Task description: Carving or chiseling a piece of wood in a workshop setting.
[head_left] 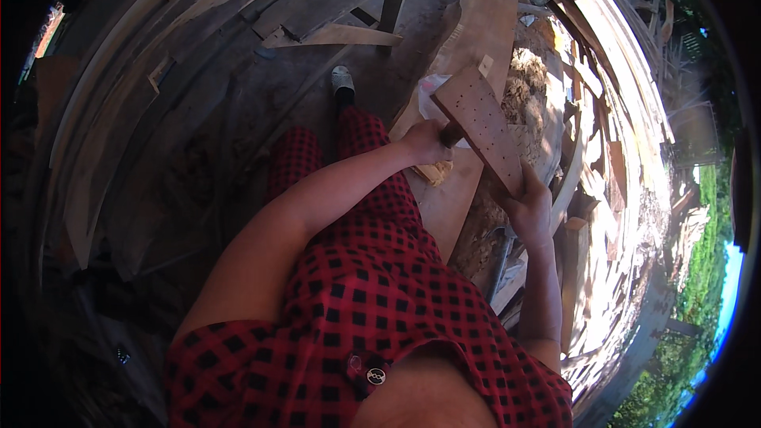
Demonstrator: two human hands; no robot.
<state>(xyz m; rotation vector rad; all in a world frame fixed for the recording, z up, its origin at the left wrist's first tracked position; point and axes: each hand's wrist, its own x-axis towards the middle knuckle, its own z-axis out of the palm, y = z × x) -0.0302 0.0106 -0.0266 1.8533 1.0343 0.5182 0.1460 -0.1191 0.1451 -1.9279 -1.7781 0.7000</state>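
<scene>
A flat brown wooden board (480,125) dotted with small dark holes is held tilted in front of my knees. My left hand (426,144) is closed around a short dark round piece, like a handle, at the board's left side. Whether that piece is fixed to the board I cannot tell. The board's lower right end is gripped by my right hand (529,208), its fingers partly hidden. Behind the board lies a clear plastic bag (430,100). Beneath my left hand a pale yellowish piece of wood (434,173) shows.
A long wide plank (485,20) runs under the board. On it sits a small pale wood block (486,65). Stacked timber strips (614,111) rise along the right, more planks (87,150) along the left. A shoe (342,79) stands ahead, near a wooden frame (337,35).
</scene>
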